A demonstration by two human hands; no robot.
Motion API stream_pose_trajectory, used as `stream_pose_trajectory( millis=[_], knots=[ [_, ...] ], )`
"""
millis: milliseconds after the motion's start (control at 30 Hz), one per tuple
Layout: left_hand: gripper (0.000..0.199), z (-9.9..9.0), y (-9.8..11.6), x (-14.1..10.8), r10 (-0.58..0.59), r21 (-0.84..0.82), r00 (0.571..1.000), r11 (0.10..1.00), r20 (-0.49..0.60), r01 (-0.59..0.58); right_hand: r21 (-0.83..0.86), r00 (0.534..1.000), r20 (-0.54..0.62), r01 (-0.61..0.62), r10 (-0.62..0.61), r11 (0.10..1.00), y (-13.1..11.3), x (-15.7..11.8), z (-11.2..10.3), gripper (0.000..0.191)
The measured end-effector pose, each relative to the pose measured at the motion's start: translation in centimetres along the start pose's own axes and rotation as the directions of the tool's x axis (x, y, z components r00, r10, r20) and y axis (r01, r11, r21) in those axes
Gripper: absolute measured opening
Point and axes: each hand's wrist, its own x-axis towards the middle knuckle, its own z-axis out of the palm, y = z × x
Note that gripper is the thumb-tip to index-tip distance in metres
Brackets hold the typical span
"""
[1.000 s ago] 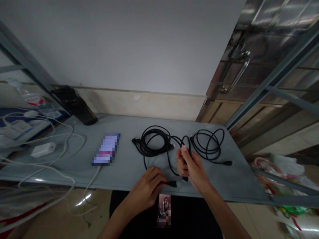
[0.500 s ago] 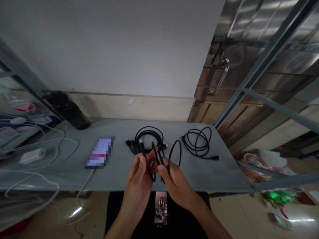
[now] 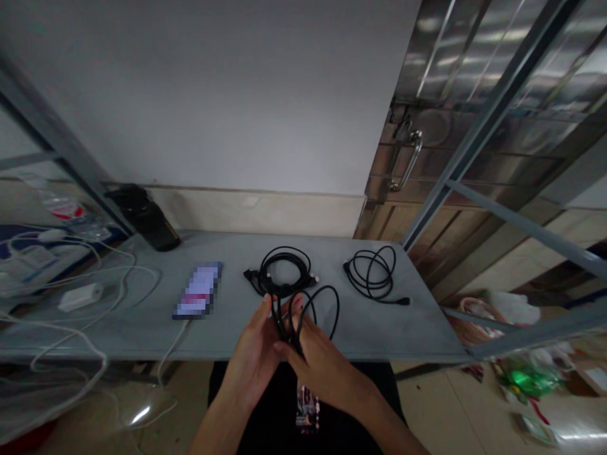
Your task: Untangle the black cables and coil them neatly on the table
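Note:
Close together at the table's front edge, my left hand (image 3: 256, 354) and my right hand (image 3: 322, 360) both grip a looped black cable (image 3: 336, 303). The right thumb presses on the gathered strands, and loops stick out above the right hand. My left fingers close round the strands near one end. Just beyond the hands lies a coiled black cable (image 3: 284, 254) with its plugs showing. Another coiled black cable (image 3: 370, 294) rests to the right on the grey table (image 3: 403, 335).
On the left are a lit phone (image 3: 199, 291) with a white cord, a white adapter (image 3: 80, 297), a black bottle (image 3: 147, 218) and tangled white cables. Metal frame posts (image 3: 455, 170) rise at both sides. A wall stands behind the table.
My hands have come closer together, and the strands between them are gathered into a tighter bundle. The view has shifted slightly, moving the phone and bottle rightward in the picture.

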Motion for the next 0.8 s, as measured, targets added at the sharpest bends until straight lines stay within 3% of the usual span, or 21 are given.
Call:
stream_pose_trajectory(
  millis=[133,233,300,400,500,600,700,800],
  knots=[
    [0.036,-0.7,-0.9,0.3,0.046,0.046,0.999,0.998,0.023,-0.047,-0.032,0.998,0.06,-0.025,0.027,0.999,-0.2,-0.2,-0.8,0.068],
    [0.047,-0.5,-2.2,0.3,0.145,0.153,0.983,0.975,0.113,-0.161,-0.052,0.986,0.033,-0.161,0.163,0.986,0.3,-0.7,-1.8,0.061],
    [0.052,0.0,-3.0,0.1,0.145,0.263,0.974,0.946,0.175,-0.188,-0.053,0.974,0.024,-0.224,0.226,0.973,0.6,-0.9,-2.3,0.057],
    [0.051,1.0,-3.4,0.0,0.115,0.37,0.972,0.91,0.206,-0.186,-0.077,0.976,0.044,-0.208,0.212,0.975,0.7,-1.2,-2.9,0.052],
    [0.05,1.4,-2.7,0.3,0.148,0.318,0.969,0.926,0.196,-0.206,-0.089,0.986,0.031,-0.158,0.161,0.983,0.7,-1.4,-3.8,0.047],
    [0.053,0.6,-1.3,0.5,0.169,0.261,0.971,0.942,0.171,-0.21,-0.042,0.983,-0.109,-0.151,0.146,0.988,1.2,-1.8,-5.4,0.039],
    [0.053,-1.2,0.7,0.4,0.179,0.239,0.974,0.949,0.136,-0.208,0.068,0.909,-0.361,-0.196,0.207,0.978,2.7,-2.6,-7.7,0.042],
    [0.046,-3.3,2.8,0.3,0.213,0.19,0.974,0.956,0.076,-0.224,0.294,0.752,-0.57,-0.187,0.33,0.937,4.3,-3.6,-10.1,0.049]
  ],
)
